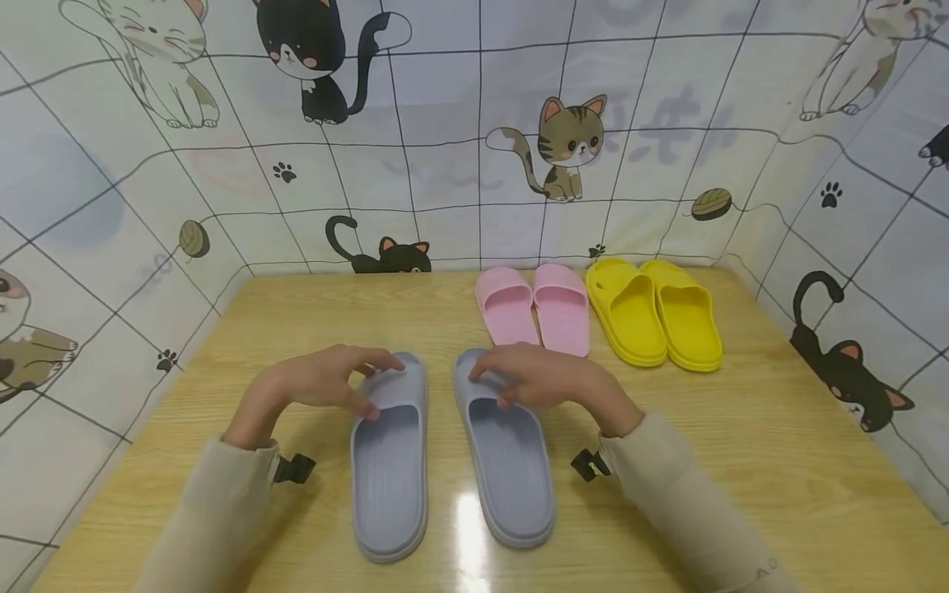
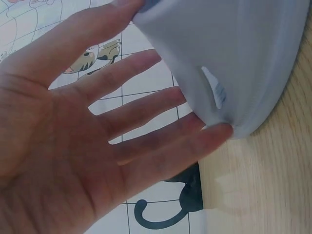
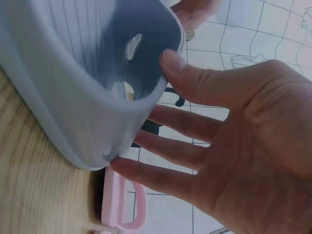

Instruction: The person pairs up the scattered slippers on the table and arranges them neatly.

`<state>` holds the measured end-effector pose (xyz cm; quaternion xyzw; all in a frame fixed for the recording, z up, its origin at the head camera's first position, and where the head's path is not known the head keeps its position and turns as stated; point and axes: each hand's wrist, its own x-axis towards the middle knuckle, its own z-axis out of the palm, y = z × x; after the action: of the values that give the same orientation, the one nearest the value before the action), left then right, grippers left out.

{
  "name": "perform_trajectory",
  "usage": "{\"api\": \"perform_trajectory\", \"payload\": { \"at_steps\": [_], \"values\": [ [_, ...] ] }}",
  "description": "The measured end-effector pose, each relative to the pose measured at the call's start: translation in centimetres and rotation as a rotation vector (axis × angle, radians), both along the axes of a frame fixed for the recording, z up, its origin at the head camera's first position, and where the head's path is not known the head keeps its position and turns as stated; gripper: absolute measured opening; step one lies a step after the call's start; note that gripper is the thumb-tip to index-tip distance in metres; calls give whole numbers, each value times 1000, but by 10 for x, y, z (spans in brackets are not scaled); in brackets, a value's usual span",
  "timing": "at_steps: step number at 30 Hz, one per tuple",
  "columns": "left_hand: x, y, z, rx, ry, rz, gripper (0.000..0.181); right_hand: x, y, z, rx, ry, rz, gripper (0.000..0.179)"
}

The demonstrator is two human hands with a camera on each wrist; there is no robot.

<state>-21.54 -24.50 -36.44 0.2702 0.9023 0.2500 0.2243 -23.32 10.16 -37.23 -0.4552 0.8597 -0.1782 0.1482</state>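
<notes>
Two grey slippers lie toe-forward on the wooden tabletop, with a gap between them. My left hand point(image 1: 322, 379) reaches over the strap of the left grey slipper point(image 1: 389, 486). Its thumb is at the strap's edge and its spread fingertips point(image 2: 222, 130) are right at the toe end. Over the right grey slipper point(image 1: 511, 469) is my right hand point(image 1: 537, 375), fingers spread and loosely bent. In the right wrist view, that thumb touches the strap's rim, while the other fingertips meet the slipper's side near slots in the strap.
A pair of pink slippers point(image 1: 561, 317) stands at the back, just beyond my right hand. Yellow slippers point(image 1: 689, 329) sit side by side to their right. White cat-print sheeting point(image 1: 445, 173) walls the wooden table point(image 1: 311, 305) at the back and both sides.
</notes>
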Motion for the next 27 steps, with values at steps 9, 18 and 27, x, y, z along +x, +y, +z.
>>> {"api": "perform_trajectory", "payload": {
  "at_steps": [9,18,27],
  "values": [
    [-4,-2,-6,25,35,39,62,-14,-16,-5,-3,23,-66,44],
    [-13,-7,-10,54,96,70,56,-30,-27,-13,-96,16,-143,38],
    [-16,-9,-14,78,113,97,54,-39,-32,-22,-177,83,-177,29]
  ]
}}
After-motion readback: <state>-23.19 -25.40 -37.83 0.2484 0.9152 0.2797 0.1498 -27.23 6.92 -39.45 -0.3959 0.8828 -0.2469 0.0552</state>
